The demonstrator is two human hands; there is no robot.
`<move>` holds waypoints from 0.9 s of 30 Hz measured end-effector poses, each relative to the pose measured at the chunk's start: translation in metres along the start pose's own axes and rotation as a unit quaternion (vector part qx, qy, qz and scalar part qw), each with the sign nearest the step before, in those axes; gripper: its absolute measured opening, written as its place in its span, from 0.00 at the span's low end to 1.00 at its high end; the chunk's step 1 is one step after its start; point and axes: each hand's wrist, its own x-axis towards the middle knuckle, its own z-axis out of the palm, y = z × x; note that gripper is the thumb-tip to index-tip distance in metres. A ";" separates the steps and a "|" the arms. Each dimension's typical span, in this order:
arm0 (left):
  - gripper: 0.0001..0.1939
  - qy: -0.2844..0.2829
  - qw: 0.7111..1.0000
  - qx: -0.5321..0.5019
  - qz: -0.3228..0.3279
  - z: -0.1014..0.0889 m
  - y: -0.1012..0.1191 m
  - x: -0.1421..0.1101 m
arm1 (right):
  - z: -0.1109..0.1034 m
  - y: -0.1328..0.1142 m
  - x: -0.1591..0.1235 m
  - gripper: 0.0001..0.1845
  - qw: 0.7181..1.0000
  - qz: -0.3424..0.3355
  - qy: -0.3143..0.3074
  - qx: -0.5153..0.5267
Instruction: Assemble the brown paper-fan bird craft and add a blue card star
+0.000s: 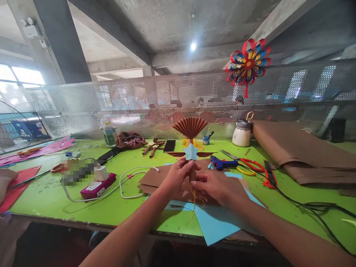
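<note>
Both hands hold a brown paper craft upright over the table. It has a pleated paper fan (190, 127) on top, a light blue paper star (191, 152) on its middle and a rolled paper tube (191, 174) below. Yellow strings (194, 202) hang from the lower end. My left hand (178, 173) pinches the tube just under the star. Lower down, my right hand (208, 185) grips the tube near its bottom, its fingertips partly hidden. Brown paper sheets (152, 180) and blue paper (218, 222) lie beneath my hands.
Right of my hands lie a blue glue gun (222, 163), red-handled scissors (251, 164) and a box cutter (269, 176). A purple power strip (98, 187) with a white cable is at left. Another person's hand (7, 185) rests on red paper. A perforated metal screen (133, 107) stands behind.
</note>
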 end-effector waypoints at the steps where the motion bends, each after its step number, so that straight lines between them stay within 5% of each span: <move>1: 0.16 0.006 1.000 0.002 0.001 0.000 0.002 0.000 | -0.001 -0.004 -0.002 0.11 1.000 -0.004 -0.012 -0.013; 14: 0.15 0.024 1.000 -0.004 -0.004 0.012 0.026 0.000 | 0.011 0.025 0.012 0.17 0.996 -0.035 -0.008 0.087; 20: 0.13 0.023 1.000 -0.012 -0.018 0.016 0.028 0.004 | -0.002 -0.007 -0.007 0.17 0.995 -0.044 0.039 -0.079; 27: 0.08 -0.007 0.996 -0.086 -0.027 0.017 0.020 0.012 | 0.000 -0.019 -0.010 0.15 0.982 -0.033 0.101 -0.155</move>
